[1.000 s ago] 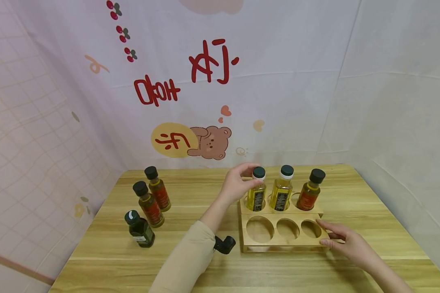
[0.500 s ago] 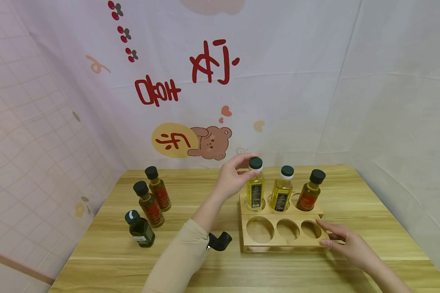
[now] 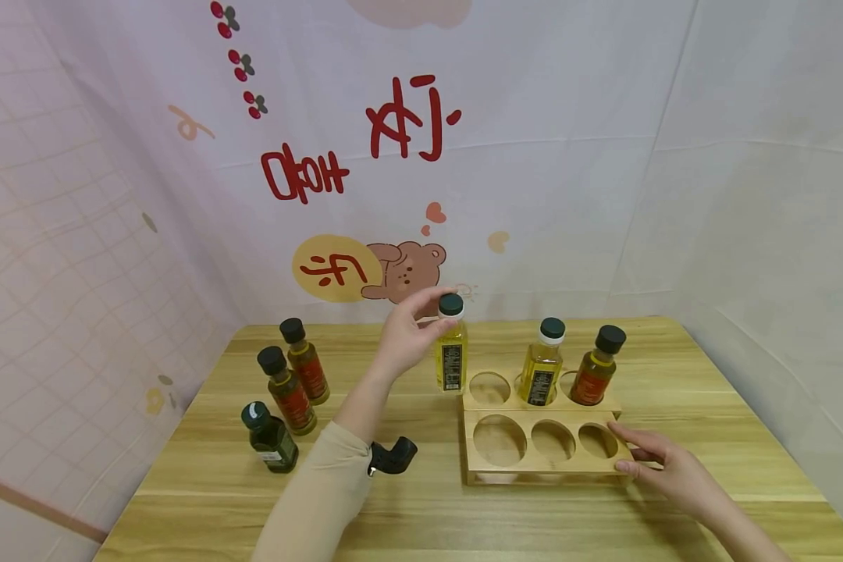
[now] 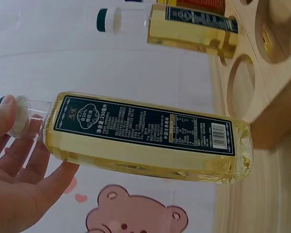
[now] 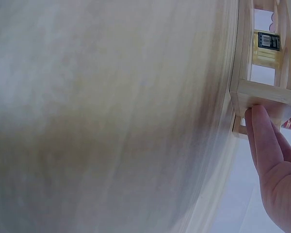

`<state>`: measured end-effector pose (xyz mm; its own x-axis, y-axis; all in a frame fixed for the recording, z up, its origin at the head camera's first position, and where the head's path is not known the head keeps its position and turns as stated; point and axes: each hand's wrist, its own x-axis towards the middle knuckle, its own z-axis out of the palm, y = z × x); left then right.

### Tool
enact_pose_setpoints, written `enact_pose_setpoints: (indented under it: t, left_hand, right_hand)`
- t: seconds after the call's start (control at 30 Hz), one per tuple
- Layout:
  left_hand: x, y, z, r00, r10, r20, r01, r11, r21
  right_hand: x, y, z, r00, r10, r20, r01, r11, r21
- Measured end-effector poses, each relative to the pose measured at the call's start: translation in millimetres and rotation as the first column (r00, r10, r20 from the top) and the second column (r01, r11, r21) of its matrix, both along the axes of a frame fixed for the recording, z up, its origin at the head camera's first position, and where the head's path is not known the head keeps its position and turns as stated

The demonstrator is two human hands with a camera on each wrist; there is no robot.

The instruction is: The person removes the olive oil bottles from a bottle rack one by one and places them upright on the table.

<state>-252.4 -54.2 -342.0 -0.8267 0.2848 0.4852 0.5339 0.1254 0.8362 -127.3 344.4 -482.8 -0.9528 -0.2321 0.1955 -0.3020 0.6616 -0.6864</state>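
Note:
My left hand (image 3: 409, 336) pinches a clear bottle of yellow oil (image 3: 452, 355) by its neck, just under the dark green cap. In the left wrist view this oil bottle (image 4: 145, 136) has a dark printed label and hangs apart from the rack. The wooden rack (image 3: 541, 478) has two stepped rows of round holes. At its right end, my right hand (image 3: 663, 468) holds the corner with thumb and fingers; in the right wrist view, fingertips touch the side panel (image 5: 262, 99). A second yellow oil bottle (image 3: 541, 371) and a red-labelled bottle (image 3: 592, 376) stand in the back row.
On the table's left stand two red-labelled bottles (image 3: 291, 402) (image 3: 309, 373) with black caps and a small dark green bottle (image 3: 274, 449). A printed cloth (image 3: 534, 156) hangs behind the table (image 3: 421, 515).
My left hand has lifted the yellow oil bottle out of the rack's back-left hole and carried it left. My right hand stays at the rack's right end.

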Motion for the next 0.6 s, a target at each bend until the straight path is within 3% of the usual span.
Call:
enact_pose_setpoints:
  t: [0.2, 0.4, 0.6]
  left_hand:
    - [-0.3, -24, -9.6, 0.999, 0.038, 0.036, -0.037, 0.999, -0.035]
    - [-3.0, -50, -21.7, 0.995, 0.059, 0.083, -0.056, 0.998, -0.03]
    - [-10.0, -75, -32.7, 0.992, 0.11, 0.064, -0.106, 0.992, -0.062]
  right_hand:
    - [-0.4, 0, -0.1, 1.0, 0.007, -0.025, -0.007, 1.0, -0.002]
    - [-0.7, 1, -0.9, 1.0, 0.001, 0.008, -0.001, 1.0, 0.003]
    - [1.5, -1, 2.2, 0.999, -0.021, 0.049, 0.02, 1.0, 0.016]
